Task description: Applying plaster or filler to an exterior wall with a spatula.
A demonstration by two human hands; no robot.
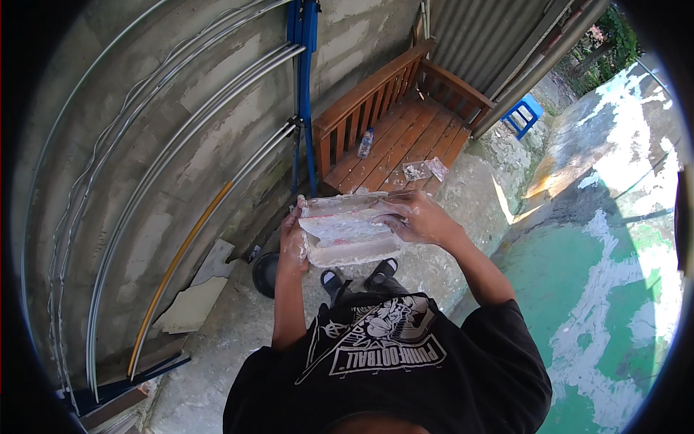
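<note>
In front of my body I hold up a whitish, rectangular, trough-shaped piece (347,228) with rough edges. Chalky smears cover it, and a raised band with faint pink streaks runs along its middle. My left hand (292,242) is closed round its left end, the thumb at the upper corner. From the right, my right hand (418,219) grips the other end, with fingers bent over the hollow and partly hidden. White residue coats the fingers of both hands. What the piece is made of, I cannot tell.
Beyond the piece stands a wooden bench (390,148) with a plastic bottle (366,143) and a clear crumpled packet (425,170) on it. Metal pipes (166,155) on a blue post (304,94) line the left wall. A black round container (265,275) sits beside my feet; a blue stool (523,116) stands far right.
</note>
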